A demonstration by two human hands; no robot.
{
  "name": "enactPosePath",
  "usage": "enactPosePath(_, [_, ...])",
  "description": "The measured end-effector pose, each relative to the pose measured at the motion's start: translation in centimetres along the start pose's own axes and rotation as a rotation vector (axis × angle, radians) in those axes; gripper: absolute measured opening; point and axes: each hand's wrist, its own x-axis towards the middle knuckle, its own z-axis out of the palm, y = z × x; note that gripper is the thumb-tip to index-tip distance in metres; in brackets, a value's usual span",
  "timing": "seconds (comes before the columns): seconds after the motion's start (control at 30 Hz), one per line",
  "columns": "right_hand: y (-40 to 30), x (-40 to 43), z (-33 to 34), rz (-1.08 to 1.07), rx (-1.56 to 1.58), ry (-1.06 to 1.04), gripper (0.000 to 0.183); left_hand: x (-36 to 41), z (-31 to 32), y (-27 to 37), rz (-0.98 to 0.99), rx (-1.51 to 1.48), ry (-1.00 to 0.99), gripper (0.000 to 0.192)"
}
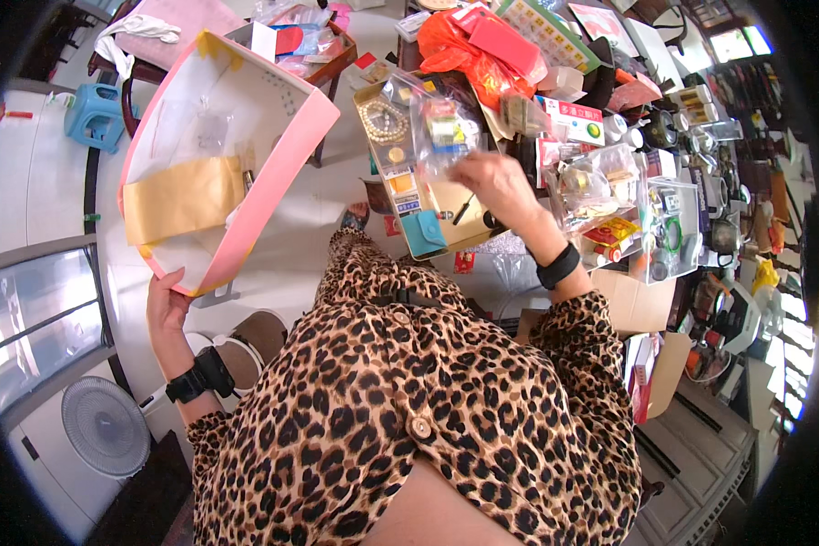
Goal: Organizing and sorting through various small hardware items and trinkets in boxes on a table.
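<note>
My left hand (pixel 167 300) grips the lower corner of a tilted pink box (pixel 273 191) with a white inside. A tan paper envelope (pixel 188 198) and a clear plastic bag (pixel 208 130) lie in that box. My right hand (pixel 495 184) is over a shallow tray-like box (pixel 413 251), its fingertips at a clear zip bag (pixel 447 130) of small packets; whether they grip it is unclear. In the shallow box are a pearl necklace (pixel 385 124), a teal pouch (pixel 423 232) and a small black stick-like item (pixel 463 210).
A red plastic bag (pixel 450 54), a medicine box (pixel 573 121), filled clear bags (pixel 594 184) and a clear container (pixel 669 232) crowd the right side. A brown tray (pixel 338 54) of packets stands at the back. A blue plastic stool (pixel 95 116) and a fan (pixel 106 426) are at left.
</note>
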Motion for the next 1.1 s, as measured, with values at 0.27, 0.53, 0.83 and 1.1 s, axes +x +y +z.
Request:
enactPosePath(0.27, [1.2, -3.7, 3.2, 0.179, 0.109, -0.024, 0.012, 0.4, -1.0, -0.1, -0.008, 0.003, -0.002, 0.052])
enactPosePath(0.53, [0.2, -0.6, 2.8, 0.523, 0.151, 0.099, 0.021, 0.7, 0.6, 0.3, -0.008, 0.03, -0.047, 0.052])
enactPosePath(0.83, [1.5, -0.9, 6.1, 0.498, 0.383, 0.061, 0.018, 0.1, 0.3, -0.1, 0.015, 0.015, -0.04, 0.052])
enactPosePath(1.1, [3.0, -2.6, 5.8, 0.662, 1.052, 0.025, 0.016, 0.0, 0.2, -0.1, 0.017, 0.008, 0.007, 0.051])
